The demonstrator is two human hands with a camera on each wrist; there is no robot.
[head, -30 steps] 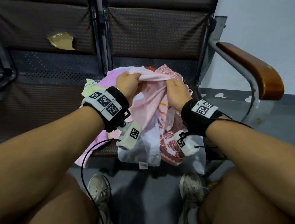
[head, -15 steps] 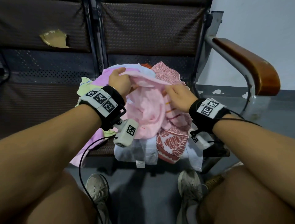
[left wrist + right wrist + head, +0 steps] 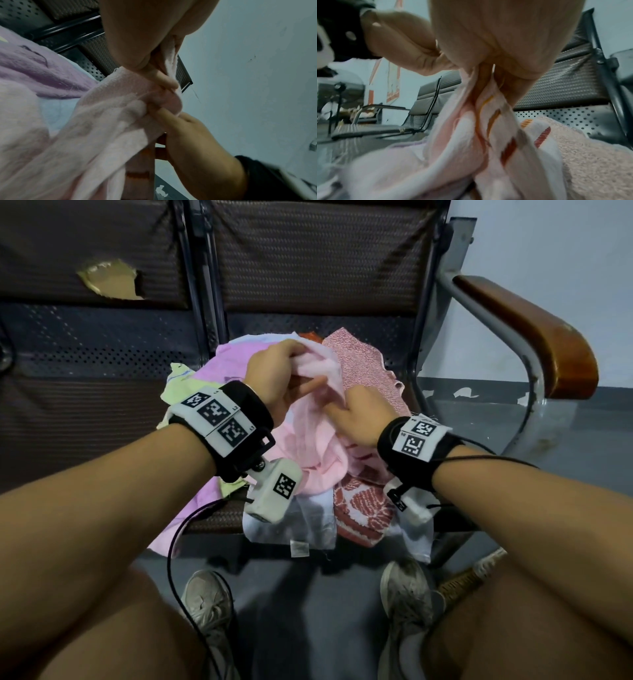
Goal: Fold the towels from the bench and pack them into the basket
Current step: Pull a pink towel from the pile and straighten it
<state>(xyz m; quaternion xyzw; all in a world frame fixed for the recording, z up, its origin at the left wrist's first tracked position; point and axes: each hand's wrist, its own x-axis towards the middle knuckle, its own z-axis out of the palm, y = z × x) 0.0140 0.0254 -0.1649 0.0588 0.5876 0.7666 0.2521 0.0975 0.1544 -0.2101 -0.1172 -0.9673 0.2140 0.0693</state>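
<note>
A pile of towels lies on the bench seat [image 3: 102, 412]. On top is a pale pink towel [image 3: 318, 440] with orange and red stripes [image 3: 506, 152]. My left hand [image 3: 277, 371] grips its upper edge, fingers curled round the cloth [image 3: 120, 108]. My right hand [image 3: 356, 414] pinches the same towel just to the right and below, close to the left hand. Under it lie a lilac towel [image 3: 219, 364], a red-patterned towel [image 3: 363, 508], a speckled pink one [image 3: 363, 361], a white one [image 3: 294, 525] and a yellow-green one [image 3: 178, 378]. No basket is in view.
The bench has dark perforated backrests [image 3: 308, 261], one with a torn patch [image 3: 109, 280]. A wooden armrest [image 3: 534, 330] on a metal frame stands to the right. My knees and shoes [image 3: 205, 601] are on the grey floor in front.
My hands have come closer together on the pink towel. The left hand has lifted and gathered its top edge; the right hand slid left and up along it.
</note>
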